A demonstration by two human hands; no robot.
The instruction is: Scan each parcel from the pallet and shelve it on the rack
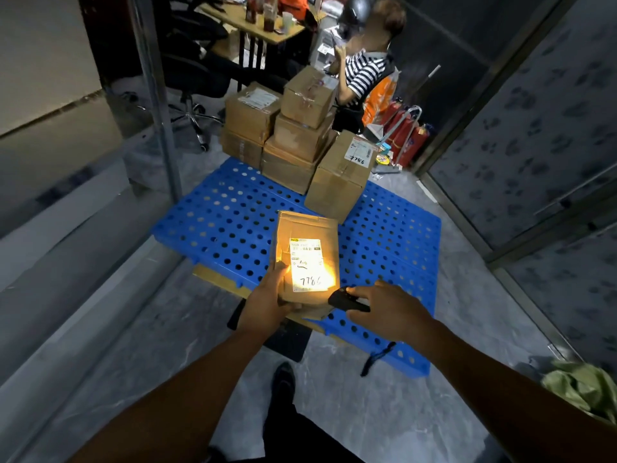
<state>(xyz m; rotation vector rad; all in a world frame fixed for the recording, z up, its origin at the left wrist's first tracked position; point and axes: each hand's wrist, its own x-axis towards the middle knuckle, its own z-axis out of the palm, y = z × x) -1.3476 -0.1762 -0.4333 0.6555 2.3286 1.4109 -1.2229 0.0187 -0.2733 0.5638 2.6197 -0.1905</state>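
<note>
Your left hand [267,302] grips the brown parcel [310,228] by its lower left corner, thumb on the front face and fingers curled underneath. Your right hand [384,309] is wrapped round a black scanner [345,300], its nose just beside the parcel's lower right corner. A yellow glow falls across the white label [306,265] (handwritten digits show in the lit patch). You hold the parcel in the air, face up, over the near edge of the blue perforated pallet [227,222], not resting on it. Along the pallet's far edge stands a stack of cardboard boxes [293,135], and a taller box [340,182] stands at the stack's right end, nearer you. A metal rack post [157,105] rises past the pallet's left edge. Beyond the far right corner stand a person in a striped top [364,75] and red fire extinguishers [405,135].
</note>
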